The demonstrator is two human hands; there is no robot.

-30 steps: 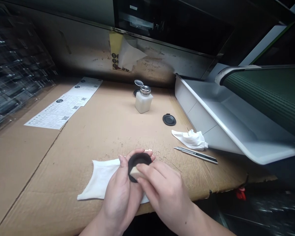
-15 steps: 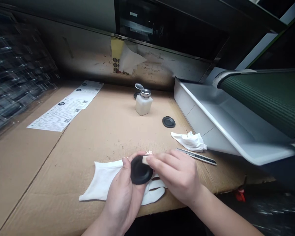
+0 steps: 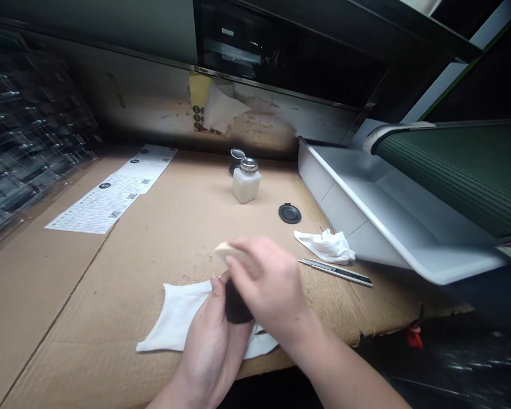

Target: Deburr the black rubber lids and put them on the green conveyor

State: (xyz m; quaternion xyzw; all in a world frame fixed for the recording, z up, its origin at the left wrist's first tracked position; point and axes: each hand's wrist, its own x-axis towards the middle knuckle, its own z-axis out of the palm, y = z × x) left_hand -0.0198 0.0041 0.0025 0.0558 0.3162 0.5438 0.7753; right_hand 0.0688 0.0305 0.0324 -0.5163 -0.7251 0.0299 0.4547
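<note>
My left hand grips a round black cap just above a white cloth that lies on the cardboard-covered bench. My right hand is closed over the cap and pinches a small beige block, which sticks out to the upper left, blurred by motion. The right hand hides most of the cap.
A white dispenser bottle with a metal top stands at the back. A second black cap, a crumpled white cloth and a utility knife lie to the right. A white tray borders a green conveyor belt. Printed label sheets lie left.
My right hand has swept the beige block up and left across the cap, from its right edge to above its upper left. The left hand keeps hold of the cap.
</note>
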